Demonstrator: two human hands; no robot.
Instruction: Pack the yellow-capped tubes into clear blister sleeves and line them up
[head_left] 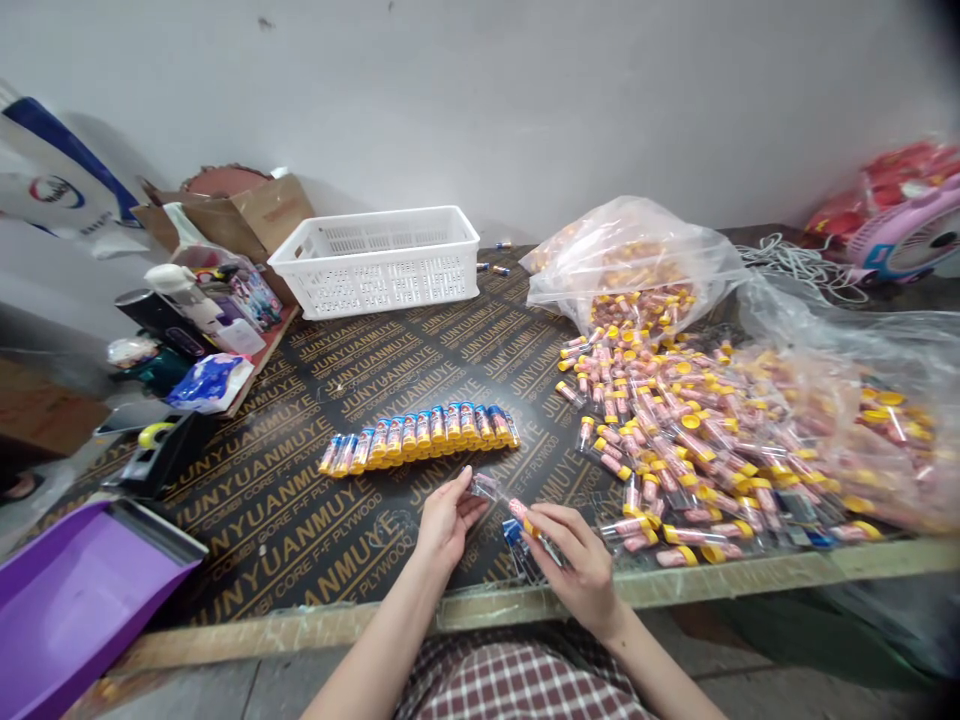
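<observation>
Near the front edge of the table, my left hand [450, 515] has its fingers closed on a clear plastic wrapper [486, 487]. My right hand [574, 560], just to the right, pinches a small pink tube with a yellow cap [519, 510]. Under and beside the right hand lie several small blue-topped pieces [513, 533], partly hidden by the fingers. Beyond both hands stands a row of blue-and-yellow tubes [420, 432], packed side by side. A large heap of pink tubes with yellow caps [675, 430] spreads to the right of my right hand.
A white plastic basket [382, 268] stands at the back. Clear bags of tubes [637, 260] sit behind the heap. Bottles [180, 310] and a tape dispenser [154, 450] are at left, with a purple dustpan [82, 600] nearer. A pink fan [911, 235] stands far right.
</observation>
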